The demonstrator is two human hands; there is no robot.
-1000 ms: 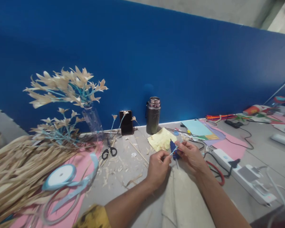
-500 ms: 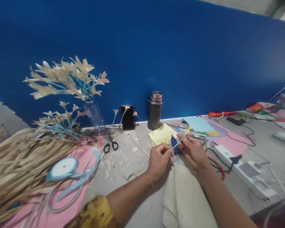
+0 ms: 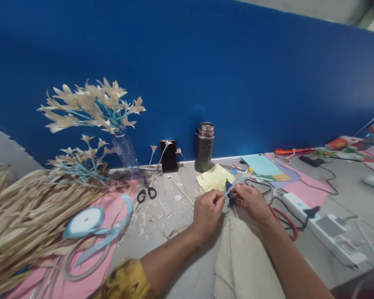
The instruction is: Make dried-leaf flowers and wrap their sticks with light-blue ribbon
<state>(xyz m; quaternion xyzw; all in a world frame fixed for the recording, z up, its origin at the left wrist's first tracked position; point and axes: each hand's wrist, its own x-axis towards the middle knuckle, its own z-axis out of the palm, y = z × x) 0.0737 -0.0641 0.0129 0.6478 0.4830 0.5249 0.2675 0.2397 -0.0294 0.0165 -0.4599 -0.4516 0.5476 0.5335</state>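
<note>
My left hand (image 3: 207,214) and my right hand (image 3: 252,201) meet over the grey table (image 3: 174,232). Both pinch a thin stick wrapped in light blue ribbon (image 3: 232,189), which slants up to the right between them. My left fingers are closed on its lower end. The right fingers grip it higher up. A blue glue gun (image 3: 230,192) lies just behind the hands, partly hidden by them. A pale cloth (image 3: 243,261) lies under my forearms.
A pile of dry straw leaves (image 3: 21,216) lies at left, with a light blue ribbon spool (image 3: 84,220), scissors (image 3: 146,193), and a bottle (image 3: 124,151) holding straw flowers (image 3: 90,106). A phone (image 3: 169,155) and a steel flask (image 3: 205,146) stand by the blue wall. A power strip (image 3: 327,226) and coloured papers (image 3: 262,166) lie right.
My hands have stayed together on the stick and turned it a little; the right hand has dropped slightly. The camera view has shifted a bit.
</note>
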